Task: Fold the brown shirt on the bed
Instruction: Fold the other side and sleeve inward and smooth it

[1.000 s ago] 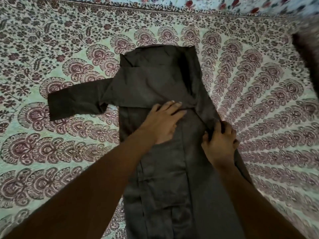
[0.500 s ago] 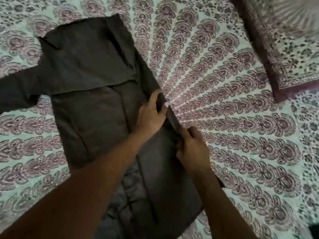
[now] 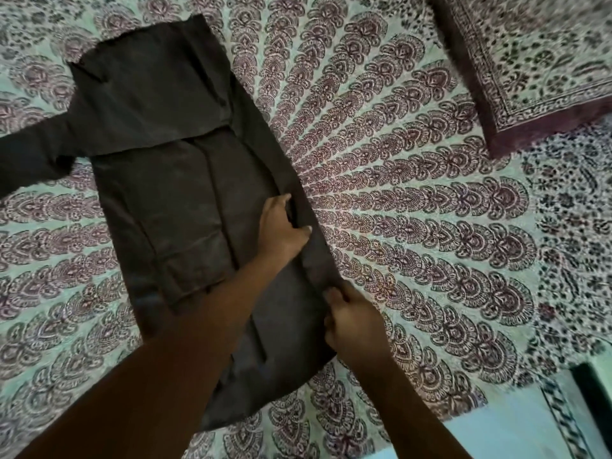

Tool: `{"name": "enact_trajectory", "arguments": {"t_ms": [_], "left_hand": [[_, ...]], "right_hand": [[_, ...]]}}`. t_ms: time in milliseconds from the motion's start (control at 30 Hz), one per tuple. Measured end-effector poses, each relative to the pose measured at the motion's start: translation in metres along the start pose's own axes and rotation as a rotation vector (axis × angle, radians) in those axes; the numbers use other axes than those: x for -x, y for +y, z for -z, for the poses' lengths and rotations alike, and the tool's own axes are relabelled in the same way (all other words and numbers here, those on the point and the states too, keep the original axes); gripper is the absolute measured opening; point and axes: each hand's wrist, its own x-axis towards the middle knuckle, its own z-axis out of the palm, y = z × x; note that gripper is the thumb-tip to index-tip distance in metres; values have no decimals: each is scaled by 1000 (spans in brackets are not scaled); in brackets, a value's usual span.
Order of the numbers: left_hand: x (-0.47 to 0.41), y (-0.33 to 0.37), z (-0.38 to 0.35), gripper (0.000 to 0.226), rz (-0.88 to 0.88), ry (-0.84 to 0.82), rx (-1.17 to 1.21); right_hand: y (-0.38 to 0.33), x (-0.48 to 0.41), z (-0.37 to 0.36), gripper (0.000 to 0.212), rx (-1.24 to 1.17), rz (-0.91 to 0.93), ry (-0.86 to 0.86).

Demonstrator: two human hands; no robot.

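Shirt (image 3: 172,180) right side folded in, left hand (image 3: 281,230) and right hand (image 3: 354,319) gripping that edge mid-frame; sleeve (image 3: 29,157) at frame left unfolded.

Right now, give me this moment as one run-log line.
phase: side fold | left hand: grips brown shirt at folded edge | right hand: pinches same edge nearer the person | sleeve: one lies unfolded on bedspread

2 forearms show, the left forearm (image 3: 172,352) and the right forearm (image 3: 407,402), each bare along its whole visible length to the wrist. The left hand (image 3: 281,230) and right hand (image 3: 354,321) are bare too, with 1 short, trimmed thumbnail (image 3: 308,229) showing on the left.
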Motion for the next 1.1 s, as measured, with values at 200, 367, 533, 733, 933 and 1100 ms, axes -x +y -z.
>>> {"name": "enact_trajectory", "arguments": {"t_ms": [200,367,533,733,933,1100], "left_hand": [[15,-13,2,102,-51,-38,-78],[42,-28,-2,91,-96,-24,-28],[66,-45,-7,76,-170,-143,-48],[97,-54,-6,96,-247,-123,-622],[114,-71,-14,109,-127,-23,-667],[117,-67,-14,124,-76,-48,-665]], "right_hand": [[-5,11,-11,55,85,106,-18],[-3,11,-21,44,42,154,-87],[5,11,-23,44,-154,221,-146],[28,-8,2,42,-174,205,16],[42,-83,14,49,283,771,5],[38,-149,22,61,535,992,-56]]}}
